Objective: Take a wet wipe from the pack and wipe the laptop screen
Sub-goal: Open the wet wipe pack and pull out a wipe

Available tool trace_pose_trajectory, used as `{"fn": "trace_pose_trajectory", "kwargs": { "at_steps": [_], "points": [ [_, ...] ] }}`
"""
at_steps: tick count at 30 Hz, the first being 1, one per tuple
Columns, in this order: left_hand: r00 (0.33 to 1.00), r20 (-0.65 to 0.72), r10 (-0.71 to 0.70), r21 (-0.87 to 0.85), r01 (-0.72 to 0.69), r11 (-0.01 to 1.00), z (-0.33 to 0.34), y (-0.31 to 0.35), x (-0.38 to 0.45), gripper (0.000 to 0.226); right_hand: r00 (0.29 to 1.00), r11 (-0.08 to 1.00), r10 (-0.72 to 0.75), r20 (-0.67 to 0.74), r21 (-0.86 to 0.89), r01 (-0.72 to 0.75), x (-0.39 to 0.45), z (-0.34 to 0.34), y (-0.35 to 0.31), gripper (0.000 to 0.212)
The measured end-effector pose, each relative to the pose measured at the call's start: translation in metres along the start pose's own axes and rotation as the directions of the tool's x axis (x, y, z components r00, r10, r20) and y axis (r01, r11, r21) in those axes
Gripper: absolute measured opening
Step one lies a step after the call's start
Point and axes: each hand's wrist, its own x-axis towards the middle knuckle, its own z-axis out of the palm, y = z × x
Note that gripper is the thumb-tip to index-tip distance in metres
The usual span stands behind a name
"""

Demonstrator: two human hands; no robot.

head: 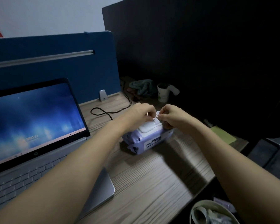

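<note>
Wet-wipe pack (pixel 146 139) just right of open laptop (pixel 39 136), desk's right edge (pixel 200 183) near; left hand (pixel 140 114) and right hand (pixel 171 115) meet over the pack's white lid (pixel 148 126), fingers curled, pinching a small white bit there

Wood-grain bench (pixel 152 183) and its load

On it: open laptop (pixel 39 135) left, purple wipe pack (pixel 145 138) centre, black cable (pixel 110 110), paper cup (pixel 163 92), crumpled cloth (pixel 142 88) behind.

A: Dim overall. Right half near black; the laptop screen (pixel 34 122) glows blue, the brightest patch.

B: Wide-angle bowing at the edges. Forearms cast soft shadows on the desk (pixel 152 183). Slight motion blur at centre.
</note>
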Motion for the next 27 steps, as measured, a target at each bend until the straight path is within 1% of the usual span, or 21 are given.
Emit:
{"fn": "trace_pose_trajectory", "kwargs": {
  "at_steps": [1, 3, 5, 6, 7, 8, 10, 12, 15, 17, 19, 23, 27],
  "points": [
    [1.000, -0.003, 0.007, -0.039, -0.007, 0.999, 0.000, -0.002, -0.003, 0.011, 0.999, 1.000, -0.017, 0.027, 0.024, 0.016, -0.001, -0.003, 0.001, 0.011],
    [1.000, 0.003, 0.028, -0.063, -0.027, 0.998, 0.001, -0.002, -0.005, 0.019, 0.997, 0.998, -0.058, 0.053, -0.025, 0.059, 0.000, -0.010, 0.002, 0.010],
    [1.000, 0.022, 0.012, -0.054, -0.010, 0.998, 0.000, 0.000, -0.004, 0.019, 0.992, 0.972, -0.117, 0.053, -0.199, 0.126, 0.003, -0.015, 0.000, 0.007],
    [0.999, 0.034, -0.011, -0.037, 0.013, 0.999, -0.001, 0.000, -0.002, 0.017, 0.987, 0.939, -0.152, 0.055, -0.304, 0.162, 0.005, -0.016, 0.000, 0.006],
    [0.998, 0.042, -0.036, -0.013, 0.036, 0.999, -0.003, 0.001, 0.001, 0.015, 0.981, 0.906, -0.184, 0.056, -0.379, 0.191, 0.006, -0.017, 0.000, 0.005],
    [0.997, 0.043, -0.058, 0.016, 0.057, 0.998, -0.004, 0.002, 0.003, 0.012, 0.976, 0.889, -0.212, 0.055, -0.404, 0.216, 0.007, -0.016, 0.002, 0.003],
    [0.997, 0.025, -0.080, 0.069, 0.078, 0.995, -0.004, 0.004, 0.006, 0.008, 0.964, 0.897, -0.262, 0.036, -0.359, 0.257, 0.008, -0.011, 0.011, 0.005],
    [0.998, -0.004, -0.064, 0.116, 0.064, 0.991, -0.002, 0.005, 0.006, 0.016, 0.961, 0.929, -0.275, -0.002, -0.259, 0.265, 0.008, -0.005, 0.022, 0.007],
    [1.000, -0.021, 0.000, 0.187, 0.004, 0.982, 0.005, 0.006, 0.008, 0.019, 0.968, 0.963, -0.249, -0.026, -0.116, 0.245, 0.007, 0.001, 0.035, 0.009],
    [0.997, -0.011, 0.071, 0.261, -0.066, 0.963, 0.008, 0.007, 0.009, 0.020, 0.973, 0.970, -0.229, -0.025, -0.090, 0.226, 0.007, 0.003, 0.039, 0.011],
    [0.991, -0.010, 0.131, 0.280, -0.123, 0.952, 0.008, 0.008, 0.009, 0.021, 0.974, 0.965, -0.223, -0.036, -0.148, 0.216, 0.010, 0.006, 0.040, 0.011],
    [0.982, -0.036, 0.183, 0.231, -0.170, 0.958, 0.010, 0.009, 0.006, 0.022, 0.975, 0.930, -0.209, -0.077, -0.324, 0.174, 0.013, 0.010, 0.041, 0.013],
    [0.979, -0.018, 0.205, 0.177, -0.198, 0.964, 0.011, 0.006, 0.007, 0.026, 0.977, 0.913, -0.186, -0.103, -0.386, 0.133, 0.012, 0.013, 0.043, 0.012]
  ]
}}
